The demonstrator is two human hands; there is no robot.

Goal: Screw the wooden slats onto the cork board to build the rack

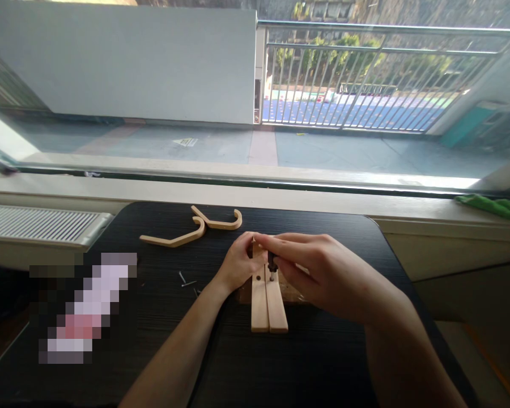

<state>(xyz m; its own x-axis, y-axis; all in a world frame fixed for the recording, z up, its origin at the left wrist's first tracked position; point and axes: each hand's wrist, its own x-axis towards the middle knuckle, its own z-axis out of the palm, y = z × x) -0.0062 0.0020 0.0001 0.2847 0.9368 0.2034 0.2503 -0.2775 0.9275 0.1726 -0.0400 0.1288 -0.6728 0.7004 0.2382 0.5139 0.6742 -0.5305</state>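
Note:
Two pale wooden strips (260, 311) lie side by side on the black table, their near ends pointing toward me. My left hand (238, 263) is closed around their far part from the left. Between the fingers of my right hand (323, 263) is a small dark screwdriver (272, 262), upright, its metal lower end on the right strip. A dark round spot, a hole or screw head, shows on the left strip. Beneath the strips lies a brownish, shiny flat block (293, 294), partly hidden by my right hand.
Two curved wooden hooks (174, 241) lie at the back left of the table (161, 340). Several loose screws (189, 283) are left of my left hand. A blurred-out patch covers the left side. Beyond stand a radiator (38, 224), a window sill and a green cloth (493, 207).

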